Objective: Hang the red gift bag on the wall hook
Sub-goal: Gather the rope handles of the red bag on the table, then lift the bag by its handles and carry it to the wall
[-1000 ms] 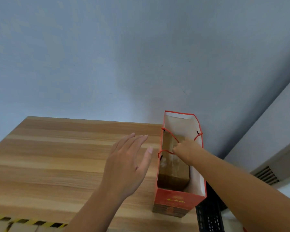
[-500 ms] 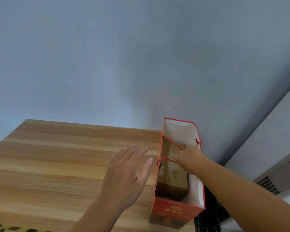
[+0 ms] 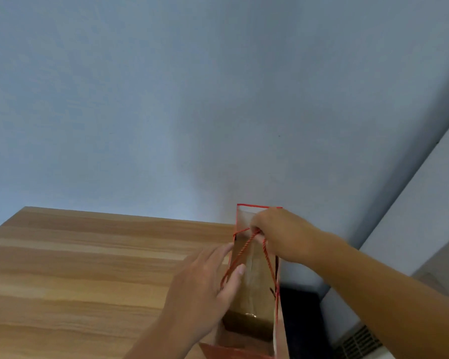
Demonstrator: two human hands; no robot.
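Observation:
The red gift bag (image 3: 279,332) stands upright at the right end of the wooden table (image 3: 88,268), its mouth facing me and a brown cardboard box (image 3: 252,288) inside. My right hand (image 3: 283,234) is closed around both red cord handles (image 3: 244,248) above the bag's mouth, and the cords run taut down to the bag's sides. My left hand (image 3: 205,286) rests with spread fingers against the bag's left wall, its thumb at the rim. No wall hook shows in the head view.
A plain blue-grey wall (image 3: 192,99) fills the upper frame behind the table. To the right, a lighter wall panel (image 3: 412,216) slants down with a vent grille (image 3: 358,340) at the bottom. A dark crate (image 3: 300,320) sits beside the bag, below the table's edge.
My right hand has gathered both cord handles and pulled them up and taut. My left hand has moved right onto the bag's side. The view has tilted upward.

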